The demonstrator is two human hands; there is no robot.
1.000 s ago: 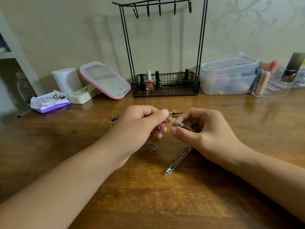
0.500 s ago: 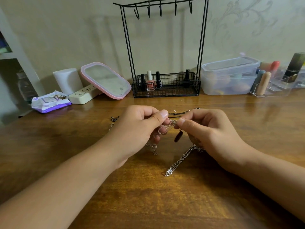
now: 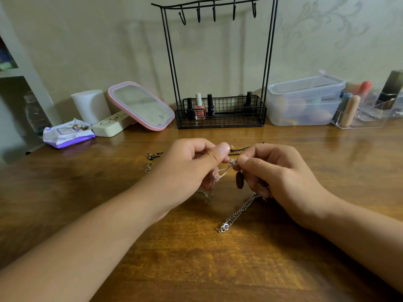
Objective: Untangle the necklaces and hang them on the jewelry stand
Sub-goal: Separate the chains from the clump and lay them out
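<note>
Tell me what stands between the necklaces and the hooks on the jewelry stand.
Nothing visible: bare table lies between the tangled necklaces, pinched by left hand and right hand, and the jewelry stand; its hooks hang empty.

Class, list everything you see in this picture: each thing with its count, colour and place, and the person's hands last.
stand: one, black wire, back centre, hooks bare
polish bottles: four, one pink, three black, in stand's basket
mirror: one, pink rim, left of stand
wipes: one pack, purple-white, far left
tub: one, clear, right of stand
necklaces: tangled, silver, table centre
pendant: one, dark, hanging between hands
table: one, brown wood
left hand: pinches necklaces
right hand: pinches necklaces
</note>
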